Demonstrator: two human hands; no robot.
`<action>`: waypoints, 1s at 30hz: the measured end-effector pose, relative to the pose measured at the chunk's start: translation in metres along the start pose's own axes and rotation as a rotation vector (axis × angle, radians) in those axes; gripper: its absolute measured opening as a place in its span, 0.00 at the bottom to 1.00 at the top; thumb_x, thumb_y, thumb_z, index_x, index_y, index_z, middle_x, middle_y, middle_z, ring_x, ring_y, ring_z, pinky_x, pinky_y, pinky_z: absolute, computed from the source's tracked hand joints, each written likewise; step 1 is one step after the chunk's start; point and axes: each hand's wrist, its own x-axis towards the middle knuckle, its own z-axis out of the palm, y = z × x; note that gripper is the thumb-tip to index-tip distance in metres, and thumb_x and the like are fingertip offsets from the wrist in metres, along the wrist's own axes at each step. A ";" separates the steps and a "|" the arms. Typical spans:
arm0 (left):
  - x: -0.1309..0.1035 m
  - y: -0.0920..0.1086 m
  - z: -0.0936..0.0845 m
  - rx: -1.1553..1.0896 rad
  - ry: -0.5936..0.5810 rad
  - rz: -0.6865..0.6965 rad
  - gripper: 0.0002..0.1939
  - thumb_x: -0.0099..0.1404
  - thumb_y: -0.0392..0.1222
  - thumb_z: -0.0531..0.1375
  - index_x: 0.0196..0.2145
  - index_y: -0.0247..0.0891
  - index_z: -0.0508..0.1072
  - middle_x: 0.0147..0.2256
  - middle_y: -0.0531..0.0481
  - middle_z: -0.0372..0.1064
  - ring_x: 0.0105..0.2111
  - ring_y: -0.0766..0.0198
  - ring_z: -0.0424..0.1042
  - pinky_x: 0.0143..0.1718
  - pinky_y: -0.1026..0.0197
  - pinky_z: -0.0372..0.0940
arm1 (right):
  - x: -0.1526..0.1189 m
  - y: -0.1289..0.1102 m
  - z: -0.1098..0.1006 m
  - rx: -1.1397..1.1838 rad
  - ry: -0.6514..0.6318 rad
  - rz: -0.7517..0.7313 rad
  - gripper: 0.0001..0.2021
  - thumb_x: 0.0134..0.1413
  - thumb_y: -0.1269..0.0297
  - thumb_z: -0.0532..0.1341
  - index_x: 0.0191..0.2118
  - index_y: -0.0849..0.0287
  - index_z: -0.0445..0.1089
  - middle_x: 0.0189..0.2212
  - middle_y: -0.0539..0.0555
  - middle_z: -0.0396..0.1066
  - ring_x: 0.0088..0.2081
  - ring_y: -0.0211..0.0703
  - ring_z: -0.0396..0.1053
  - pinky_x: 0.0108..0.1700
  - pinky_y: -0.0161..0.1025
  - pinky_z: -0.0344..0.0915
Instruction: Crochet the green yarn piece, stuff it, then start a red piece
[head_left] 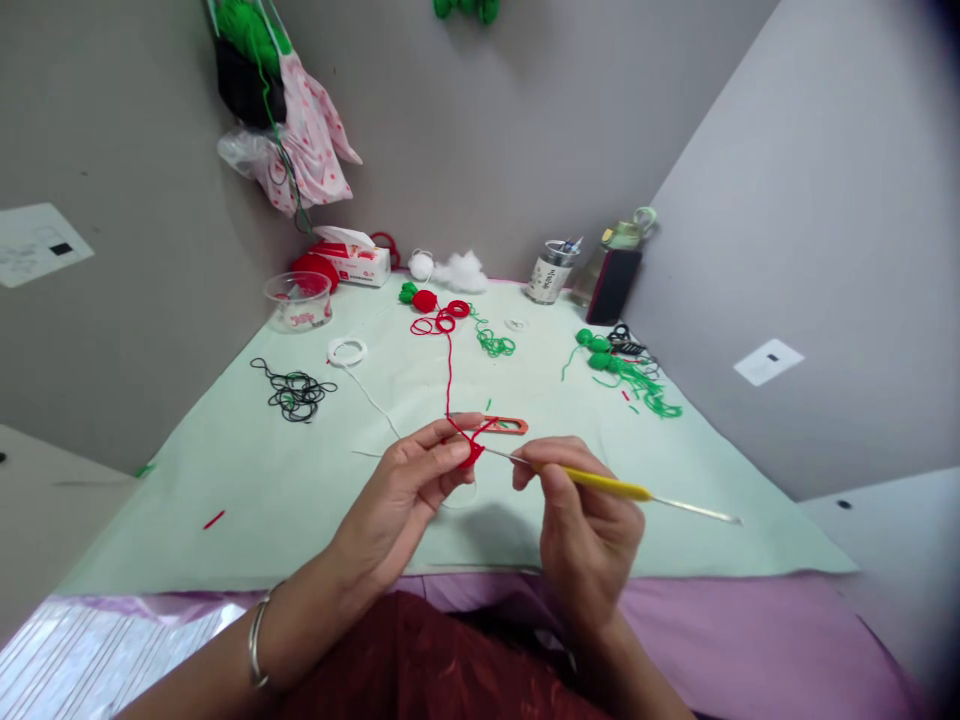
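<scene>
Between the thumb and fingers of my left hand (409, 475) is a small red crochet piece (471, 456). Red yarn (449, 375) runs over the left fingers from a loose coil farther back on the table. My right hand (589, 520) is closed around the yellow handle of a crochet hook (600, 484). One metal end of the hook points left and meets the red piece; the other sticks out to the right. Just behind my left fingers lies an orange-handled tool (512, 425), partly covered by the hand. A white strand hangs below the red piece.
Black yarn (296, 392) and a white yarn ring (346, 352) lie left. Green crocheted balls (600, 350) with loose strands sit right, beside black scissors (626, 342). At the back stand a plastic tub (300, 302), tissue box (364, 264), pen can (551, 275) and phone (615, 286).
</scene>
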 end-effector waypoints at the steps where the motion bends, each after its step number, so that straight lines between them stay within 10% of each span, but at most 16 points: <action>1: -0.001 0.001 0.001 0.031 -0.006 0.023 0.14 0.60 0.36 0.70 0.45 0.38 0.82 0.39 0.51 0.75 0.32 0.73 0.68 0.38 0.70 0.66 | 0.002 -0.001 0.000 0.057 -0.003 0.038 0.13 0.67 0.74 0.57 0.43 0.52 0.78 0.33 0.50 0.74 0.33 0.39 0.70 0.37 0.40 0.68; 8: -0.005 -0.005 0.004 0.166 -0.016 0.108 0.21 0.61 0.38 0.70 0.52 0.43 0.78 0.32 0.55 0.71 0.34 0.70 0.69 0.42 0.66 0.64 | 0.002 0.004 0.006 -0.002 -0.055 0.017 0.12 0.66 0.73 0.58 0.45 0.52 0.78 0.38 0.53 0.78 0.38 0.43 0.75 0.37 0.42 0.73; 14: -0.003 -0.009 0.004 0.015 -0.111 -0.035 0.18 0.64 0.39 0.68 0.52 0.41 0.79 0.45 0.47 0.75 0.40 0.66 0.70 0.44 0.65 0.65 | -0.005 0.009 0.007 -0.347 -0.065 -0.336 0.19 0.60 0.78 0.63 0.52 0.50 0.77 0.45 0.57 0.75 0.44 0.46 0.76 0.41 0.43 0.74; 23: -0.002 -0.001 0.000 0.104 -0.058 0.032 0.17 0.63 0.37 0.67 0.51 0.39 0.80 0.32 0.54 0.68 0.29 0.73 0.66 0.34 0.69 0.63 | 0.006 -0.001 0.001 0.106 0.025 0.116 0.10 0.68 0.69 0.57 0.40 0.55 0.77 0.32 0.51 0.73 0.29 0.38 0.70 0.35 0.40 0.69; 30: -0.007 -0.008 0.005 0.188 -0.064 0.077 0.26 0.60 0.37 0.70 0.56 0.41 0.76 0.34 0.52 0.71 0.34 0.67 0.67 0.42 0.63 0.63 | -0.003 0.002 0.007 -0.144 -0.007 -0.138 0.15 0.63 0.76 0.61 0.47 0.50 0.79 0.41 0.55 0.79 0.43 0.46 0.76 0.43 0.44 0.74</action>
